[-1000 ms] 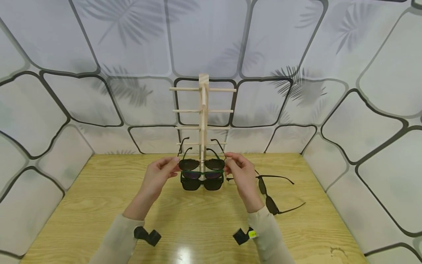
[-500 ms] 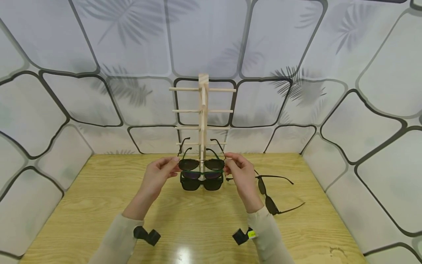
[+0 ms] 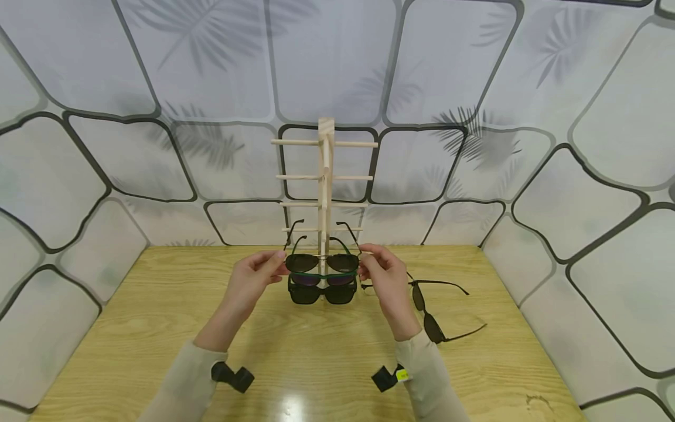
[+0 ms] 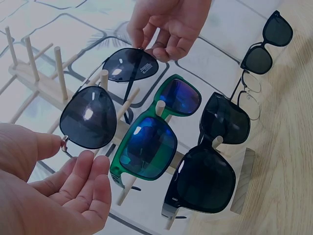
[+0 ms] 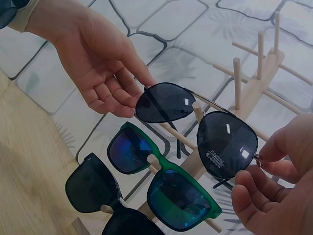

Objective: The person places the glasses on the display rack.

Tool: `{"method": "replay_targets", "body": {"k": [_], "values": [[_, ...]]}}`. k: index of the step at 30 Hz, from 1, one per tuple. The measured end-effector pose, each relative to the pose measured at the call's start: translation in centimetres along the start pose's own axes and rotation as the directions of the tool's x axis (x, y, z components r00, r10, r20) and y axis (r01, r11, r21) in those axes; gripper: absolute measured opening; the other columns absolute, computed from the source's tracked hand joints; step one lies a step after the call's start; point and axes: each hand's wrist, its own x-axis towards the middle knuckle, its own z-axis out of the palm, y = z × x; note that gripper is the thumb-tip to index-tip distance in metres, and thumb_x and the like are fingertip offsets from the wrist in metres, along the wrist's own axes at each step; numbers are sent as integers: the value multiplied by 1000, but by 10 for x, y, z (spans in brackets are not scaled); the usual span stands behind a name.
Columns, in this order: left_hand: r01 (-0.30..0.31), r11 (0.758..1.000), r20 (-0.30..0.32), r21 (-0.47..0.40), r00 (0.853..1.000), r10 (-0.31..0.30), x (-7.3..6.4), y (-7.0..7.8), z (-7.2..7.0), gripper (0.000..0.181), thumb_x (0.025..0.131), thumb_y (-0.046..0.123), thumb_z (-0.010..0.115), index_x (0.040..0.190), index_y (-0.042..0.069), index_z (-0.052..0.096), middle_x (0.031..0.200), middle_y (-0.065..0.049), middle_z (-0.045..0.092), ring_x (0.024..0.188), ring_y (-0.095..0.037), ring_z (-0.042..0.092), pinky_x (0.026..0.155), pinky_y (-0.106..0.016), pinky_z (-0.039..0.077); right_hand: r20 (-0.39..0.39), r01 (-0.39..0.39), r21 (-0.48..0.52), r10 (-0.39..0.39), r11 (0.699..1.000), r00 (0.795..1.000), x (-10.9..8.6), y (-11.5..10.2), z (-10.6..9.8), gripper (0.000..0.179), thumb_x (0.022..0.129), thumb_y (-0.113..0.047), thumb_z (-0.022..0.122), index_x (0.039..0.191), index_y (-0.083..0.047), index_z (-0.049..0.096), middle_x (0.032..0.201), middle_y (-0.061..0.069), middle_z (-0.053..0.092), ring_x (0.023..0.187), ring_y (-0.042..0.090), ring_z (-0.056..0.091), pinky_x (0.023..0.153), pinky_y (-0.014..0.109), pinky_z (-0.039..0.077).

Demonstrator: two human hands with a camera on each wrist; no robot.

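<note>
Dark aviator sunglasses (image 3: 302,263) with a thin metal bridge sit at a peg of the wooden display stand (image 3: 326,158). My left hand (image 3: 255,280) pinches their left hinge between thumb and fingers. At the opposite hinge, my right hand (image 3: 385,280) pinches the frame the same way. Both temples point back toward the stand. Just below hang green-framed sunglasses (image 4: 148,147) with bluish mirrored lenses, their bridge over a peg. Lowest on the stand are black thick-framed sunglasses (image 4: 206,181), close over the table.
Black sunglasses (image 3: 433,328) lie unfolded on the wood-grain table (image 3: 295,363), right of the stand. Beside them are thin-rimmed clear glasses (image 4: 250,105), partly hidden by my right hand in the head view. Bare pegs (image 3: 295,142) stick out above. A patterned wall (image 3: 227,164) stands behind.
</note>
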Motion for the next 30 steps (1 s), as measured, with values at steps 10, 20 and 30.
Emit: {"method": "replay_targets", "body": {"k": [10,20,30], "values": [[-20,1000,-36,14,999,21,-13,-1,-8,42,108,31,64,136,0,67,98,0,79,89,-4,74,88,-26,61,-25,-1,9,1,1000,1000,-2,1,-4,23,102,-5,65,123,2,73,83,3,69,69,11,66,66,24,59],[-24,999,-31,32,999,25,-39,-18,-1,31,107,22,66,129,2,71,101,-7,80,89,-5,74,84,-25,60,-27,-13,-62,11,998,1000,-18,-3,-23,22,105,-8,65,125,-6,73,84,-5,69,78,17,68,73,30,60],[-44,998,96,-35,994,47,-55,-36,31,27,104,14,69,124,-4,71,100,-13,78,87,-14,74,81,-31,63,-96,-23,-97,13,995,995,-32,6,-52,21,105,-10,64,125,-4,72,85,-5,70,77,13,68,71,26,60]]}}
